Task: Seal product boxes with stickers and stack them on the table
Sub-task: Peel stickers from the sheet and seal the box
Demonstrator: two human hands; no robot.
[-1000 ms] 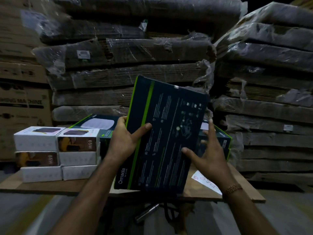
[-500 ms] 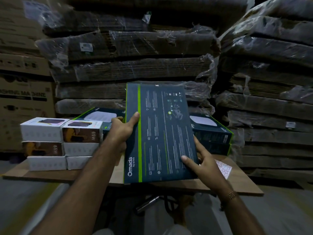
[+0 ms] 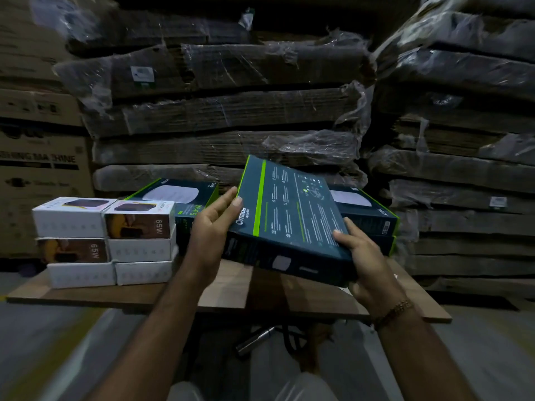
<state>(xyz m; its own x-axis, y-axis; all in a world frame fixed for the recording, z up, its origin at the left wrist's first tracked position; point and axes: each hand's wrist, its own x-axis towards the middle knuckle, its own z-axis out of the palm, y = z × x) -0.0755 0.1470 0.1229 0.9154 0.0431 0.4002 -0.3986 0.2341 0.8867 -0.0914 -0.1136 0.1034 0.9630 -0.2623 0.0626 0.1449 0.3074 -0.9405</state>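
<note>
A flat dark box with a green stripe point(image 3: 289, 215) is held tilted above the wooden table point(image 3: 86, 293), its printed back facing up. My left hand point(image 3: 212, 227) grips its left edge, thumb on top. My right hand point(image 3: 364, 256) grips its near right corner, with fingers on top and the palm underneath. Behind it, two more dark green-edged boxes lie on the table, one at the left point(image 3: 176, 195) and one at the right point(image 3: 370, 215). No sticker sheet shows in this view.
Several small white 65W boxes point(image 3: 107, 241) are stacked in rows at the table's left end. Plastic-wrapped bundles of flattened cardboard point(image 3: 225, 111) rise right behind the table, and more at the right point(image 3: 463, 140). Brown cartons point(image 3: 37, 157) stand at the far left.
The box has tipped from nearly upright to a low slant, its top leaning away and to the right. Both hands came down with it and still hold it. The white sheet by my right hand is hidden now.
</note>
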